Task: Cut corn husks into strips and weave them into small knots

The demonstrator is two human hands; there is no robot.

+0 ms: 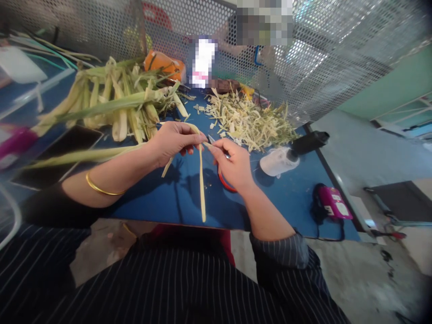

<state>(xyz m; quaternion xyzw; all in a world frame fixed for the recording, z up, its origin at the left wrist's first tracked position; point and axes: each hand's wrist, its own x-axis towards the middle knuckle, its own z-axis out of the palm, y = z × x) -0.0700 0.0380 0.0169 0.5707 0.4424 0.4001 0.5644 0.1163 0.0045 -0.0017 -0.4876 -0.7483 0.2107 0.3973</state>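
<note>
My left hand (178,140), a gold bangle on its wrist, pinches a pale, flat plant strip (202,189) that looks like dried husk. One long end hangs straight down over the blue table, and a shorter tail (167,167) drops below my left palm. My right hand (233,162) is closed around red-handled scissors (225,182), their blade tip just showing by the fingertips. Its thumb and forefinger also seem to grip a short end of the strip, close to my left fingertips. My fingers hide most of the scissors.
Long pale-green stalks (119,108) are heaped at the left, one lying across a dark flat panel. Cut scraps (251,118) pile up behind my hands. Right of them lie a white thread cone (278,161) and a magenta device (334,202). A perforated metal screen (202,18) borders the back.
</note>
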